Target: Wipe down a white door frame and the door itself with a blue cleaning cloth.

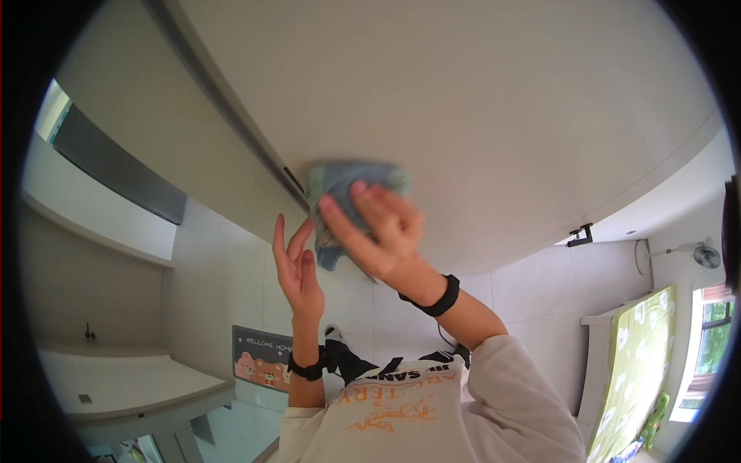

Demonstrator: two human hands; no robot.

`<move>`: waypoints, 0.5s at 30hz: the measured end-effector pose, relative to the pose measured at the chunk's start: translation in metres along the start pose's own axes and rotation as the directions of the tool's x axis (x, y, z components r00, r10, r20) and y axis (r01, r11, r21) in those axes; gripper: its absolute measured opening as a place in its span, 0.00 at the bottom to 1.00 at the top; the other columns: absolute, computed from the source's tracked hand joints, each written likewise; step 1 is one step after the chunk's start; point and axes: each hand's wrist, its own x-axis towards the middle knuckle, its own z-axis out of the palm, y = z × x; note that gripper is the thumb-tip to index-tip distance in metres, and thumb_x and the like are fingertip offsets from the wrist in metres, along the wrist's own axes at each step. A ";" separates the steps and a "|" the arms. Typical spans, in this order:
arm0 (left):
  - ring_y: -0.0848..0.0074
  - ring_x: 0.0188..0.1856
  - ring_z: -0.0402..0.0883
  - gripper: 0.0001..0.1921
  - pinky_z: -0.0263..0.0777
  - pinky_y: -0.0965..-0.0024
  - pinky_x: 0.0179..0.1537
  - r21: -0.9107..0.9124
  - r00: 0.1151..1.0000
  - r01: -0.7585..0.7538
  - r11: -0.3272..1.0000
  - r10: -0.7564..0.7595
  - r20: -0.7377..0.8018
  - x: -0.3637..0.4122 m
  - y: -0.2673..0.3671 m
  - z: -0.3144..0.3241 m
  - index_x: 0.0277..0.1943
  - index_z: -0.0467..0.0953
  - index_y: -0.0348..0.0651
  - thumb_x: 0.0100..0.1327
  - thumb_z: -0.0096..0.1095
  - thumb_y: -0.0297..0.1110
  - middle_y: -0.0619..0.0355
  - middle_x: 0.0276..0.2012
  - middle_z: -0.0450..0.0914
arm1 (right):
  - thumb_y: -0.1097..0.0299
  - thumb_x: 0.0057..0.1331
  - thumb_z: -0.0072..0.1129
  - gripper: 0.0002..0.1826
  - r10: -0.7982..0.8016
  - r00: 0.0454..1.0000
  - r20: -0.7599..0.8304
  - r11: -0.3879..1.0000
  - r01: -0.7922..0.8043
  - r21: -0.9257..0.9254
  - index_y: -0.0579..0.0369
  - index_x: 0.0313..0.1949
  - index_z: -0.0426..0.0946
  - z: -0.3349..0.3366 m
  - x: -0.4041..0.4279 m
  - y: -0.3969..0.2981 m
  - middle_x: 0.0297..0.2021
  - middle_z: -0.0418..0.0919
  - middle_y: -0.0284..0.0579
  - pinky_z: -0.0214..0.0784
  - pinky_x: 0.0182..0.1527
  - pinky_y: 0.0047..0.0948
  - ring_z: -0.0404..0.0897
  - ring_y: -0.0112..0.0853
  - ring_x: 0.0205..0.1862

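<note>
A folded blue-green cloth lies flat against a broad beige door panel. My right hand presses on it, fingers spread over the fabric. A corner of the cloth hangs loose below the fingers. To the left, my left hand is raised with its fingers apart and holds nothing. Its fingertips are close to the cloth and the panel's lower edge; whether they touch cannot be told. Beside the cloth, a dark groove runs along the panel, with a small black fitting in it.
A black lever handle sticks out at the right. Pale floor tiles and a bear-patterned doormat lie below. A bed with a green patterned cover and a fan stand to the right. A doorway opens at the lower left.
</note>
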 end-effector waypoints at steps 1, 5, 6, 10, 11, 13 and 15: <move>0.55 0.66 0.71 0.30 0.61 0.51 0.69 0.001 1.000 -0.002 1.000 0.002 -0.012 0.001 0.001 -0.002 0.75 0.45 0.33 0.72 0.41 0.23 0.38 0.66 0.68 | 0.68 0.52 0.65 0.19 -0.031 0.997 0.069 0.999 0.028 0.040 0.43 0.45 0.85 0.004 -0.021 -0.005 0.46 0.79 0.38 0.65 0.41 0.33 0.76 0.34 0.43; 0.54 0.69 0.68 0.28 0.58 0.52 0.70 0.012 0.995 -0.093 0.996 0.093 -0.040 -0.003 0.010 0.005 0.74 0.51 0.31 0.72 0.42 0.23 0.39 0.68 0.66 | 0.71 0.51 0.62 0.24 -0.124 0.903 0.411 0.988 0.076 0.131 0.41 0.50 0.84 -0.012 -0.119 -0.005 0.51 0.77 0.40 0.68 0.48 0.33 0.74 0.37 0.49; 0.54 0.70 0.66 0.28 0.57 0.52 0.71 0.036 0.997 -0.082 0.996 0.082 -0.012 -0.005 0.014 0.003 0.73 0.53 0.31 0.72 0.42 0.23 0.39 0.69 0.65 | 0.71 0.51 0.62 0.24 -0.125 0.904 0.410 0.988 0.076 0.134 0.41 0.50 0.84 -0.019 -0.138 -0.006 0.51 0.77 0.40 0.68 0.48 0.33 0.74 0.37 0.49; 0.54 0.72 0.63 0.26 0.57 0.52 0.71 0.076 0.994 -0.104 0.992 0.101 0.041 -0.002 0.012 0.006 0.72 0.56 0.30 0.74 0.45 0.26 0.40 0.71 0.62 | 0.69 0.50 0.66 0.27 -0.009 0.793 0.609 0.981 -0.112 0.160 0.41 0.53 0.81 -0.047 -0.153 0.005 0.53 0.75 0.41 0.68 0.46 0.37 0.74 0.38 0.51; 0.54 0.72 0.62 0.27 0.57 0.52 0.71 0.065 0.990 -0.142 0.988 0.141 0.022 0.004 0.011 0.010 0.73 0.55 0.31 0.73 0.47 0.27 0.40 0.72 0.61 | 0.71 0.48 0.67 0.29 0.120 0.801 0.587 0.959 -0.247 0.142 0.41 0.54 0.81 -0.056 -0.147 0.011 0.53 0.76 0.41 0.68 0.49 0.38 0.74 0.40 0.51; 0.55 0.73 0.61 0.28 0.57 0.53 0.71 0.021 0.984 -0.175 0.984 0.174 0.025 0.013 0.010 0.027 0.73 0.54 0.31 0.73 0.48 0.27 0.41 0.72 0.59 | 0.76 0.44 0.70 0.33 0.204 0.869 0.452 0.968 -0.249 0.041 0.41 0.54 0.81 -0.084 -0.097 0.043 0.52 0.76 0.42 0.69 0.49 0.38 0.74 0.43 0.50; 0.57 0.74 0.60 0.28 0.54 0.54 0.71 0.067 0.957 -0.275 0.959 0.280 -0.077 0.025 0.004 0.039 0.73 0.54 0.30 0.74 0.50 0.29 0.44 0.73 0.58 | 0.78 0.42 0.72 0.34 0.213 0.924 0.316 0.977 -0.201 -0.073 0.41 0.53 0.82 -0.119 -0.049 0.077 0.52 0.77 0.44 0.69 0.49 0.39 0.74 0.43 0.50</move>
